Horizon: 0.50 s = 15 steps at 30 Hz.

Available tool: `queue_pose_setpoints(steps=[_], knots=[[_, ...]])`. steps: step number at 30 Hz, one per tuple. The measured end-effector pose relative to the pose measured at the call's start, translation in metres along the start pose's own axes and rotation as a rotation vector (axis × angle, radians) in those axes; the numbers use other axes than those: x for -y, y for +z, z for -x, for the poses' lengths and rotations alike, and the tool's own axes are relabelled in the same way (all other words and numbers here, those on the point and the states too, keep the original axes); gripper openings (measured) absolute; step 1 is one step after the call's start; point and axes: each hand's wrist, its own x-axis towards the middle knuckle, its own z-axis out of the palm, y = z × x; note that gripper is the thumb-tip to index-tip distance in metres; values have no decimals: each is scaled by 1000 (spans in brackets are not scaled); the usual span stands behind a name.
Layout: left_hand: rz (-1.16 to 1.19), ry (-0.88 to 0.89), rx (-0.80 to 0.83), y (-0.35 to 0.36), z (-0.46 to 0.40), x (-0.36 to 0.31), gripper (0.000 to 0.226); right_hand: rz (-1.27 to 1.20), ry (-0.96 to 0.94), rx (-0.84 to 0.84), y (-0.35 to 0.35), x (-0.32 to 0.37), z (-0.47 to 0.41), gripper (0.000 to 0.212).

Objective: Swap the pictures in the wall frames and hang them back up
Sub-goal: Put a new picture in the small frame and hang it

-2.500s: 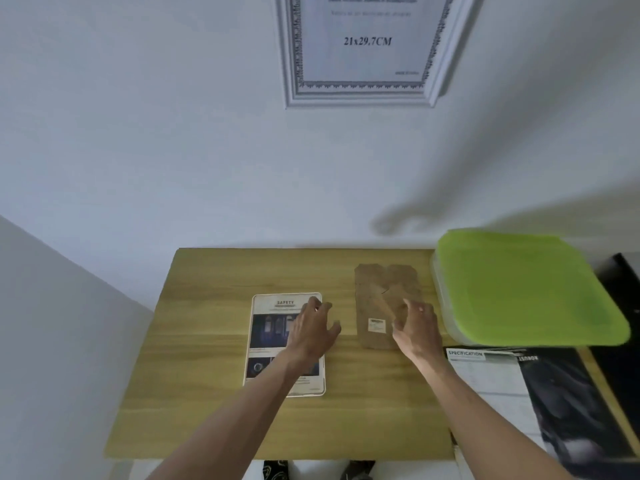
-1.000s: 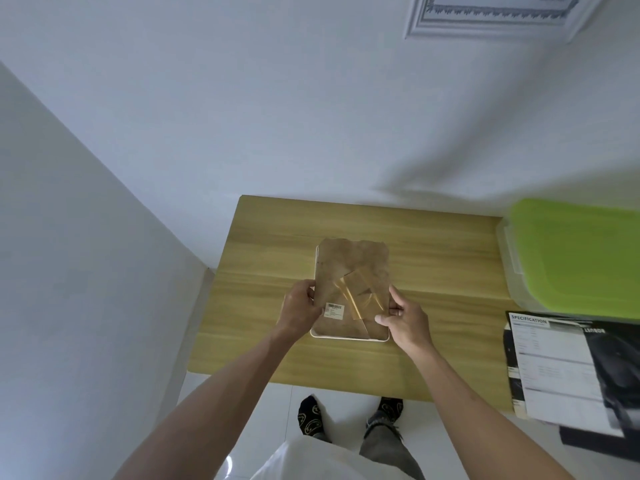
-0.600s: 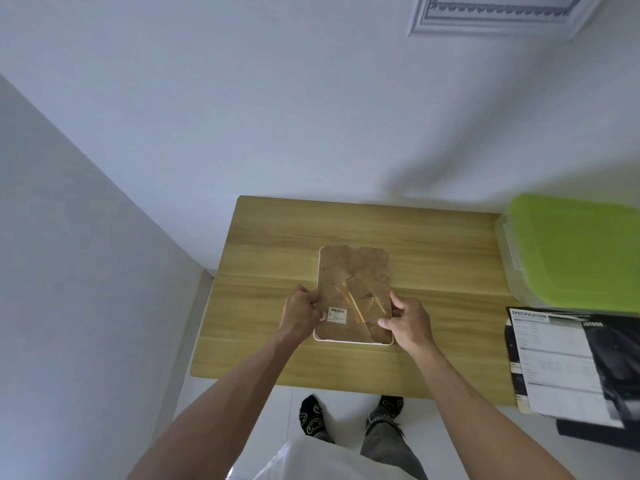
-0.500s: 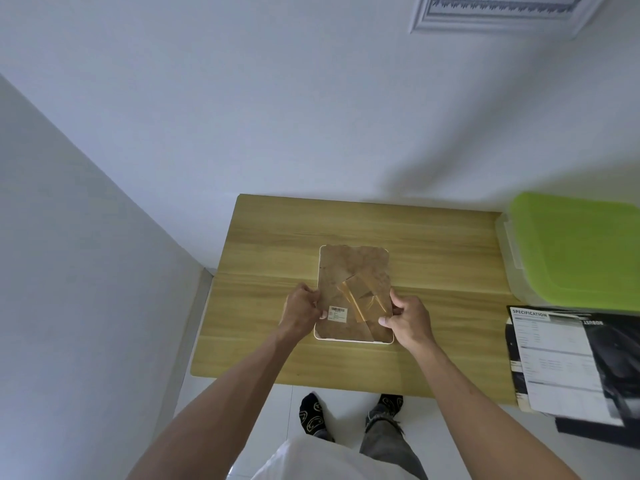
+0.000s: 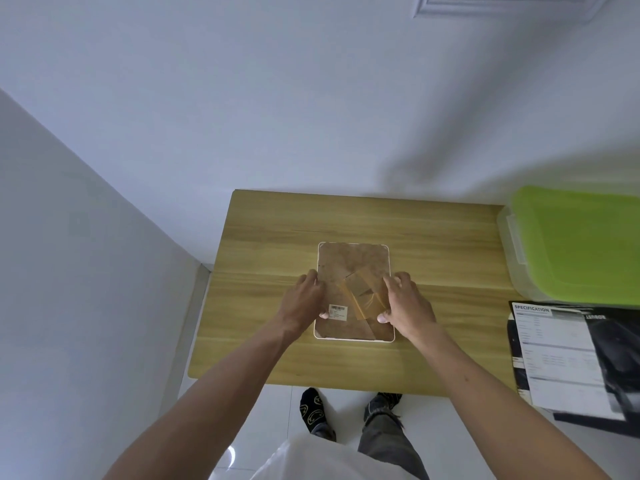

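Observation:
A small white picture frame (image 5: 353, 244) lies face down in the middle of the wooden table (image 5: 433, 247). Its brown backing board (image 5: 349, 261), with a barcode sticker and a fold-out stand, sits inside the white rim. My left hand (image 5: 303, 301) grips the frame's left edge, thumb on the board near the sticker. My right hand (image 5: 403, 301) holds the right edge, thumb pressing on the board. The picture under the board is hidden. A second, larger frame (image 5: 502, 5) with an ornate white border hangs on the wall at the top right, only its lower edge showing.
A clear storage box with a green lid (image 5: 581, 244) stands at the table's right end. In front of it a specification sheet (image 5: 561, 351) lies on a black flat item (image 5: 620, 358). A side wall runs close along the left. My feet show below the table's front edge.
The backing board, first lying apart beside the face-up picture, now sits in the frame over it. Both hands have closed on the frame's side edges and press the board down.

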Motion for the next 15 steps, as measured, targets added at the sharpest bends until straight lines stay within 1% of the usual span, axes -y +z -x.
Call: queue_pose_setpoints(steps=[2, 3, 5, 6, 8, 10, 15], knots=[[-112, 26, -11, -3, -10, -2, 87, 114, -58, 19, -9, 0, -11, 122], [-148, 45, 9, -5, -17, -1, 105, 159, -98, 45, -13, -1, -17, 134], [-188, 81, 95, -9, -31, -2, 135, 239, -175, 106, -19, 0, -30, 147], [-209, 95, 139, -12, -38, -3, 143, 277, -212, 129, -21, 1, -37, 149], [-252, 127, 212, -15, -51, -5, 149, 326, -273, 180, -24, 3, -47, 151], [-265, 137, 261, -17, -60, -6, 147, 337, -304, 225, -24, 4, -56, 153], [-271, 150, 293, -20, -64, -9, 144, 330, -317, 231, -19, -1, -65, 158]])
